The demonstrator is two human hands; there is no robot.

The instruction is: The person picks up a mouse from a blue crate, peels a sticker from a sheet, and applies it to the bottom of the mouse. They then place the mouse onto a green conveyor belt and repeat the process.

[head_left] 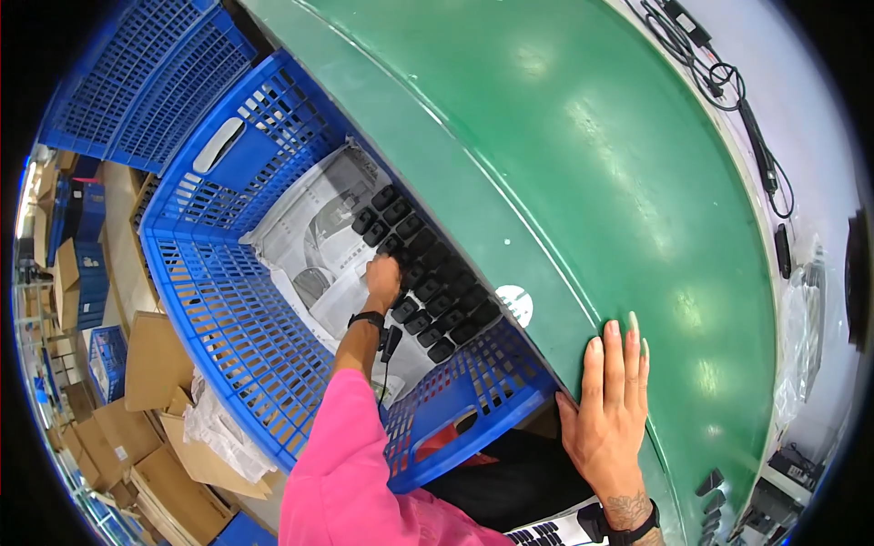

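My left hand point(383, 277) reaches down into a large blue plastic basket point(238, 364). Its fingers are closed on a small black block-shaped device point(391, 245) at the edge of several rows of similar black devices point(439, 293). These lie on printed paper sheets point(319, 227) lining the basket's bottom. Beside my left wrist hangs a black plug-like piece point(391, 340) on a thin cable. Flat on the green table point(583, 182), near its edge, rests my right hand point(608, 414), fingers stretched out and holding nothing.
Blue baskets point(150, 77) stand at the far left. Cardboard boxes point(159, 359) and crumpled white wrapping point(223, 428) lie on the left. Black cables with an adapter point(685, 23) run along the table's far right rim, near clear plastic bags point(801, 355). More small black pieces point(712, 500) line the lower right.
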